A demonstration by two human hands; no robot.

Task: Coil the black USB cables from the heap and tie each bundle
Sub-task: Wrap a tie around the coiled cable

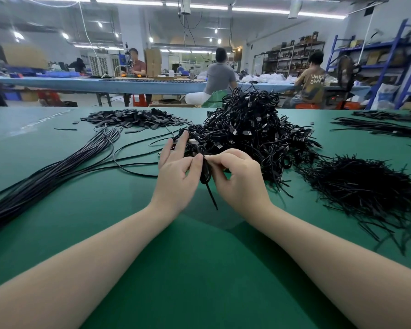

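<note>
Forearms framed it: the coiled cable (205, 173) sat pinched between both hands just above the green table (199, 269). Right hand (237, 179) gripped the tie (212, 195) at the bundle; left hand (177, 173) pinched with its thumb, outer fingers straight. Loosen that pinch and the coil likely sprang open, toward the heap (252, 129) just behind.

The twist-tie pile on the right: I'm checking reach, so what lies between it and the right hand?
In the head view, only bare green mat separates the right hand from the twist-tie pile; the cable heap lies farther back.
</note>
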